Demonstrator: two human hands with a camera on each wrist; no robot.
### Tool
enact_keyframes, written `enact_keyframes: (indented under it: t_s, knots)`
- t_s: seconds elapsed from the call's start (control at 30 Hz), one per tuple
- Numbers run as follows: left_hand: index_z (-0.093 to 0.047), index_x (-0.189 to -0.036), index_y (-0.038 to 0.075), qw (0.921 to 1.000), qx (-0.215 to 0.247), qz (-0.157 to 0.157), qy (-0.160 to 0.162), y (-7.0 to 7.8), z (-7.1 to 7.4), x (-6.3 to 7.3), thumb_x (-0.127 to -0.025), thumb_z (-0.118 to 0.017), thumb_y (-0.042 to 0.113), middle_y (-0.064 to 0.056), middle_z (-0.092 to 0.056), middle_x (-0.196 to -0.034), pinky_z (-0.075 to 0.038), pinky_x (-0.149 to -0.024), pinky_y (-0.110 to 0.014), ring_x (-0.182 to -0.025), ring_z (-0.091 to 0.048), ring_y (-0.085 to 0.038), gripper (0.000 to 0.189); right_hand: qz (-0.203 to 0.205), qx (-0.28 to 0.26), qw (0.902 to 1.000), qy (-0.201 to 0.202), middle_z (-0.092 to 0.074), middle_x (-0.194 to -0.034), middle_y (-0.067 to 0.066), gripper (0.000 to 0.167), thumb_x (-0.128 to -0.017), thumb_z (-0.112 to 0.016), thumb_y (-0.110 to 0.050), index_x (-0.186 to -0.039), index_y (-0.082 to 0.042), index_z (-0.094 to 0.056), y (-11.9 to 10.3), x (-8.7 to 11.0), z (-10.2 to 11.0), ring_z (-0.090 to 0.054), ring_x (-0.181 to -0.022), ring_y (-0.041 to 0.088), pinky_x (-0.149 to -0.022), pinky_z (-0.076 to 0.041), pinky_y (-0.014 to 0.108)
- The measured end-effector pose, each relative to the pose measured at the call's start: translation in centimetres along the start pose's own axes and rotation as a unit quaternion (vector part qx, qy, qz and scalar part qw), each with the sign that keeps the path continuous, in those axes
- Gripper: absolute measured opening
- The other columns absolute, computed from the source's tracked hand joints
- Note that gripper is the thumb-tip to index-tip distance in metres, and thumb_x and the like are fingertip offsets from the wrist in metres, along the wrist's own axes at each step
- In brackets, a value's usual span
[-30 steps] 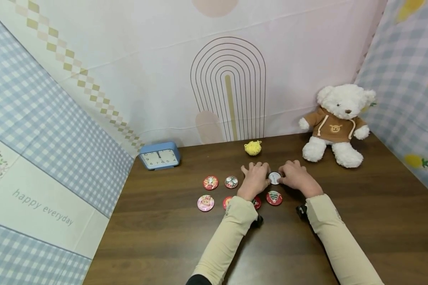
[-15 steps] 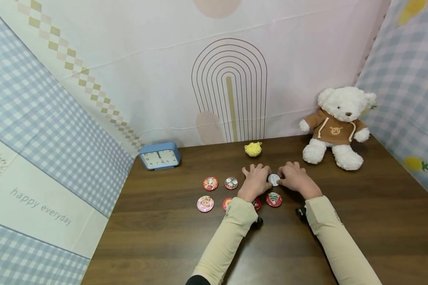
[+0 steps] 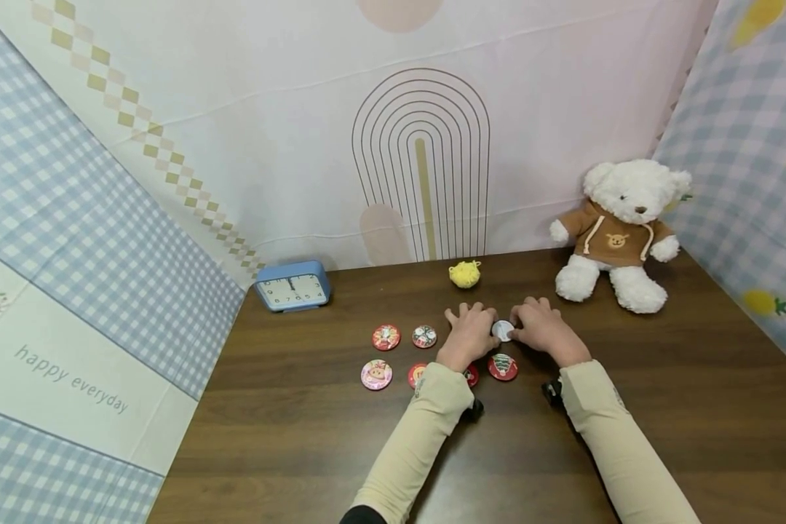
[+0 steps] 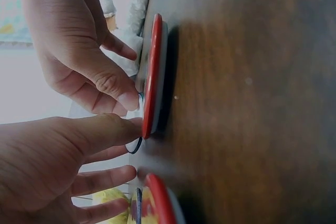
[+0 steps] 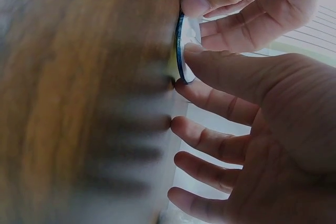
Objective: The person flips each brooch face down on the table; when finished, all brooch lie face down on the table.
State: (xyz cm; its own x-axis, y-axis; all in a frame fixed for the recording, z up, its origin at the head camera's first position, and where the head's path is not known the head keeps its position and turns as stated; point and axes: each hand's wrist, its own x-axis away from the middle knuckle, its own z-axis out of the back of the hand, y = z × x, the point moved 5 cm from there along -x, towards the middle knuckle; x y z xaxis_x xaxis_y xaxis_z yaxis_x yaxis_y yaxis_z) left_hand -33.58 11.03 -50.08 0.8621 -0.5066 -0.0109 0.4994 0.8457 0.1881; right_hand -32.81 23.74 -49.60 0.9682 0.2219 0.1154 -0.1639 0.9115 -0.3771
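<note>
A round button badge point(image 3: 503, 331) lies with its pale back up between my two hands. My left hand point(image 3: 469, 333) pinches its left rim, thumb on the back. From the other side, my right hand point(image 3: 545, 329) holds the right rim between thumb and index finger; in the right wrist view its other fingers point(image 5: 210, 140) spread with the tips at the tabletop. Both thumbs rest on the badge's back point(image 5: 192, 36). A red badge with a green tree point(image 3: 503, 367) lies just in front. My left hand and wrist partly cover another red badge point(image 3: 473, 375).
To the left lie a red badge point(image 3: 386, 337), a dark-patterned badge point(image 3: 424, 335), a pink badge point(image 3: 376, 375) and a partly hidden red one point(image 3: 416, 375). Behind are a yellow knitted ball point(image 3: 465, 274), a blue clock point(image 3: 292, 287) and a white teddy bear point(image 3: 618, 233).
The view has shifted very slightly. Both hands stay at the face-down badge, with hardly any movement of fingers or badge.
</note>
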Motion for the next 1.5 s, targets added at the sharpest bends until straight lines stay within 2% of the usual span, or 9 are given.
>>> enact_keyframes:
  t_s: [0.63, 1.0, 1.13, 1.37, 1.5]
  knots:
    - [-0.072, -0.118, 0.025, 0.9997, -0.013, -0.002, -0.022, 0.0, 0.0, 0.1, -0.095, -0.072, 0.037, -0.002, -0.059, -0.124, -0.030, -0.101, -0.064, -0.117, -0.047, -0.030, 0.026, 0.003, 0.001, 1.0000, 0.006, -0.053, -0.098, 0.017, 0.013, -0.092, -0.073, -0.015, -0.092, -0.004, -0.065, 0.1, -0.1, -0.1, -0.045, -0.099, 0.044, -0.081, -0.039, 0.063]
    - [-0.065, -0.134, 0.024, 0.9994, -0.009, -0.004, -0.034, -0.3, 0.0, 0.2, -0.094, -0.072, 0.038, -0.002, -0.059, -0.133, -0.029, -0.104, -0.066, -0.125, -0.046, -0.032, 0.042, 0.009, -0.015, 0.9996, 0.021, -0.056, -0.103, 0.018, 0.016, -0.094, -0.071, -0.016, -0.101, -0.002, -0.066, 0.4, 0.5, 0.0, -0.045, -0.104, 0.045, -0.082, -0.039, 0.062]
    - [-0.062, -0.137, 0.023, 0.9995, -0.003, -0.002, -0.032, -0.8, 0.5, 0.5, -0.093, -0.073, 0.039, -0.002, -0.059, -0.134, -0.028, -0.106, -0.067, -0.127, -0.046, -0.031, 0.048, 0.015, -0.016, 0.9993, 0.030, -0.057, -0.103, 0.018, 0.017, -0.094, -0.071, -0.015, -0.102, -0.001, -0.066, 0.1, 0.6, 0.2, -0.046, -0.104, 0.046, -0.082, -0.040, 0.062]
    - [-0.065, -0.129, 0.022, 0.9996, 0.009, 0.002, -0.028, -2.0, 1.1, 1.1, -0.092, -0.075, 0.039, -0.001, -0.061, -0.125, -0.027, -0.106, -0.067, -0.126, -0.047, -0.031, 0.042, 0.030, -0.013, 0.9982, 0.050, -0.058, -0.100, 0.017, 0.015, -0.093, -0.072, -0.015, -0.099, -0.003, -0.065, -0.7, 0.3, 0.3, -0.049, -0.101, 0.045, -0.079, -0.041, 0.062]
    - [-0.066, -0.127, 0.022, 0.9994, 0.022, 0.006, -0.025, -2.8, 1.3, 1.4, -0.090, -0.078, 0.037, 0.000, -0.062, -0.121, -0.026, -0.106, -0.068, -0.125, -0.048, -0.031, 0.042, 0.032, -0.015, 0.9983, 0.046, -0.059, -0.102, 0.017, 0.015, -0.094, -0.072, -0.016, -0.100, -0.003, -0.065, -1.4, -0.1, 0.3, -0.049, -0.104, 0.045, -0.080, -0.041, 0.062]
